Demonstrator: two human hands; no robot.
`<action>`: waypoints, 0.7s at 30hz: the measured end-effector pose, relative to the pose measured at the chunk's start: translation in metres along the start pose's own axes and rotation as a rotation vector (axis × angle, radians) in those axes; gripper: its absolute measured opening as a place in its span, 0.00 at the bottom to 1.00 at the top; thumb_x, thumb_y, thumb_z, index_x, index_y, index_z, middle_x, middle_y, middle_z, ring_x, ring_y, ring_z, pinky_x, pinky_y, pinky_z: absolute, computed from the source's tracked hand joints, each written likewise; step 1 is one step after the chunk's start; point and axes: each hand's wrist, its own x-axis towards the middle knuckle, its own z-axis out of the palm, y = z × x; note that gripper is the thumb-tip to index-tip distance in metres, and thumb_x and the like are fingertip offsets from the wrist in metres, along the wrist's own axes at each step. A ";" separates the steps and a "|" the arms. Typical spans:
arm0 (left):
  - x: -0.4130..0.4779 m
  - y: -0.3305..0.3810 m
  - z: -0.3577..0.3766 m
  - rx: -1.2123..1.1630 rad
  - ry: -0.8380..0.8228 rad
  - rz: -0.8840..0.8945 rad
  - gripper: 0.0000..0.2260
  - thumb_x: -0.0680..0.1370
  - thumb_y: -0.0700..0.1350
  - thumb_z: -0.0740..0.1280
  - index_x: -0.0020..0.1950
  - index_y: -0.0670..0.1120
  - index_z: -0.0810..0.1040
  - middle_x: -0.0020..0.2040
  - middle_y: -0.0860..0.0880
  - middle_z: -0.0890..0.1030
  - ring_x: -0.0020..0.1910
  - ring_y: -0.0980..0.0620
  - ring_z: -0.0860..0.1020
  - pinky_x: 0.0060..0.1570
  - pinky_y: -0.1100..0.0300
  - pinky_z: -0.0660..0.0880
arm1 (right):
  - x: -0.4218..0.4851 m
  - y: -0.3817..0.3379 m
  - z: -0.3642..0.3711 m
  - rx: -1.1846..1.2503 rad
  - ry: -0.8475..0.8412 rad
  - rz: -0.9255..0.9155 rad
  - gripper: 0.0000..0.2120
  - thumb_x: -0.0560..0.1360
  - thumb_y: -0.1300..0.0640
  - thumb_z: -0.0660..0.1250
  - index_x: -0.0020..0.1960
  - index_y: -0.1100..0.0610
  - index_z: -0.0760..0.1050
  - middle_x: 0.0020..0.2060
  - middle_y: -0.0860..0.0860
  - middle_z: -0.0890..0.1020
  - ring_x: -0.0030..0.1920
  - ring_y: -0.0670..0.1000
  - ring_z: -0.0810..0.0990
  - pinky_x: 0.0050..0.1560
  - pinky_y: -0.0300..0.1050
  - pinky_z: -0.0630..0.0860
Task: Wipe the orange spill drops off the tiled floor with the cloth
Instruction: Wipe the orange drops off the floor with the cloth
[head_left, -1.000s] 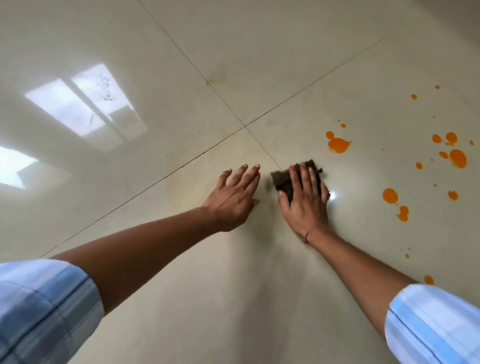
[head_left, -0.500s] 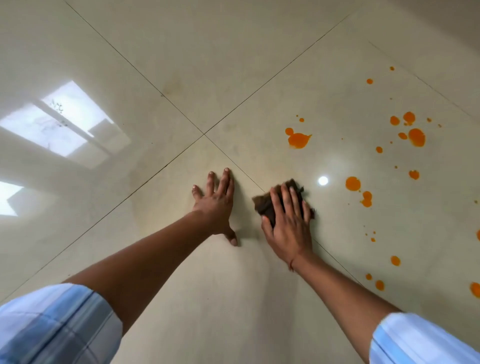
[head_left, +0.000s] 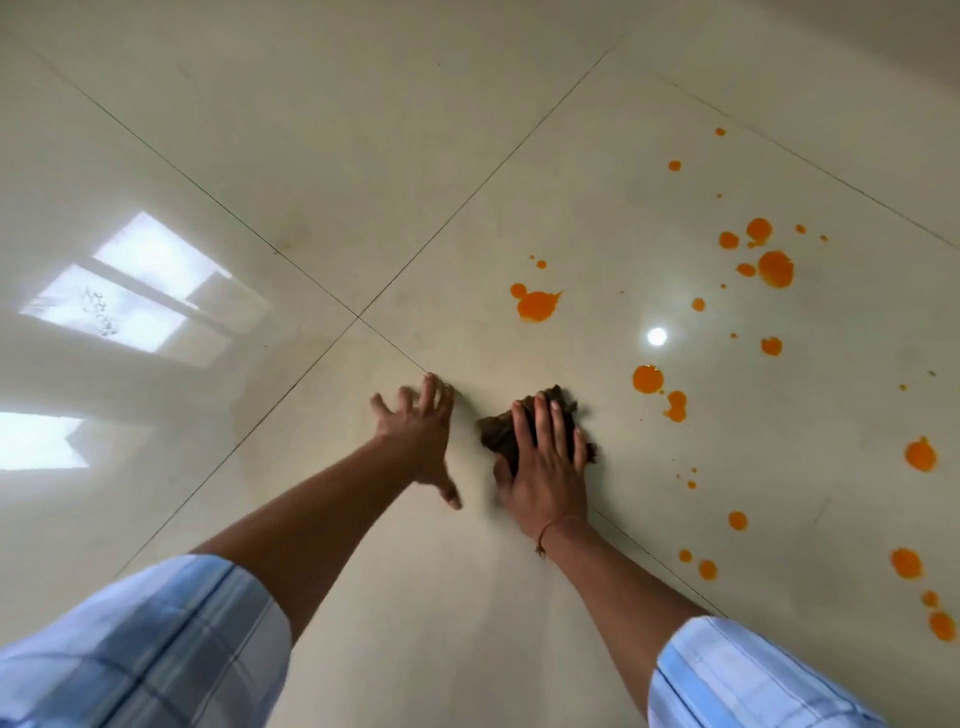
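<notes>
A dark brown cloth (head_left: 501, 434) lies crumpled on the glossy cream tiled floor (head_left: 467, 156). My right hand (head_left: 545, 467) presses flat on it with straight fingers. My left hand (head_left: 415, 436) is spread beside it to the left, fingers splayed and a little blurred, low over the floor. Orange spill drops cover the floor to the right: a large splat (head_left: 537, 305) beyond the cloth, a round drop (head_left: 648, 379) just right of it, a big drop (head_left: 775, 268) farther off, and several more towards the right edge.
Thin grout lines cross just beyond my left hand at a joint (head_left: 358, 317). Window light reflects on the tiles at the left (head_left: 135, 291), and a small bright lamp glare (head_left: 656, 336) sits among the drops. Blue checked sleeves fill the bottom corners.
The view has shifted, so more drops show at the right. My right hand stays flat on the cloth. My left hand has spread its fingers and appears blurred from moving.
</notes>
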 end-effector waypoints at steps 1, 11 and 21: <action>0.003 0.006 -0.010 -0.019 0.029 -0.006 0.65 0.55 0.71 0.74 0.78 0.44 0.42 0.78 0.42 0.45 0.75 0.36 0.49 0.68 0.31 0.52 | 0.006 0.002 -0.002 0.001 -0.014 0.012 0.34 0.74 0.42 0.55 0.77 0.53 0.59 0.77 0.56 0.61 0.77 0.57 0.55 0.73 0.59 0.51; 0.098 -0.040 -0.062 -0.159 0.159 0.064 0.72 0.51 0.69 0.77 0.76 0.47 0.31 0.76 0.45 0.29 0.74 0.35 0.35 0.69 0.31 0.49 | 0.087 0.013 -0.003 0.018 0.136 0.087 0.32 0.77 0.42 0.54 0.77 0.55 0.60 0.77 0.56 0.61 0.77 0.56 0.56 0.73 0.57 0.51; 0.112 -0.040 -0.058 -0.156 0.070 0.116 0.73 0.53 0.67 0.78 0.73 0.44 0.25 0.72 0.43 0.23 0.71 0.31 0.29 0.66 0.27 0.45 | 0.243 -0.013 -0.036 0.272 0.161 0.328 0.33 0.77 0.42 0.45 0.76 0.58 0.60 0.77 0.56 0.60 0.78 0.53 0.52 0.76 0.52 0.46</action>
